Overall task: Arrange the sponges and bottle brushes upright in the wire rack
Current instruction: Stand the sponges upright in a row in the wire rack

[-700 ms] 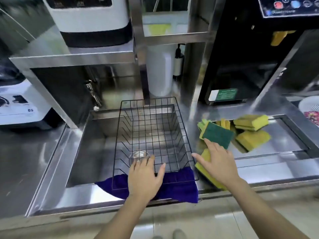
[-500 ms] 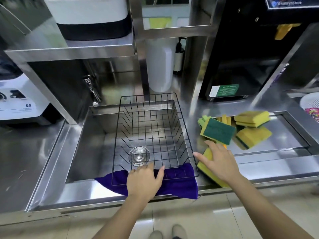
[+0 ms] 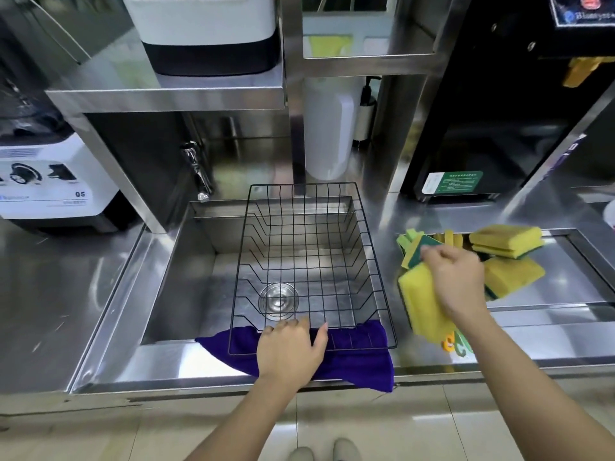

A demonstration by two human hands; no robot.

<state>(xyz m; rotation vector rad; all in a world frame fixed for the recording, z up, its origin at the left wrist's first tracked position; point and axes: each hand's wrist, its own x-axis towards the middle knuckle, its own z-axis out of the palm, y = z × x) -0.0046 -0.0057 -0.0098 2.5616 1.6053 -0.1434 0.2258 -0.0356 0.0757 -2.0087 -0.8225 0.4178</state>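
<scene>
**Right hand on a sponge, left hand steadying the rack**

Wire rack [image 3: 309,264] sits over the sink [image 3: 173,271], long axis running away from the camera, near edge resting on a purple cloth [image 3: 359,357] draped over the sink's front lip. Rack holds nothing; drain visible through the grid.

Left hand [image 3: 289,351] lies palm-down on the rack's near edge and the cloth, fingers [image 3: 293,327] loosely together, thumb out to the right. Flat, not gripping anything.

Right hand [image 3: 457,281] is over the sponge pile on the desk [image 3: 549,331] right of the sink. It's closed on a yellow sponge [image 3: 421,301], fingers curled over its far end. That sponge's long axis runs near-to-far, leaning slightly left at the far end, broad yellow face up. Cannot tell if it's lifted clear of the desk.

Other sponges just beyond the hand: one green-face-up sponge [image 3: 416,251] partly hidden by the knuckles, two stacked yellow sponges [image 3: 507,241] lying flat, long axis left-right, and one more yellow sponge [image 3: 514,274] beside the wrist, tilted. Some thin yellow-green pieces behind them, too hidden to identify.
</scene>
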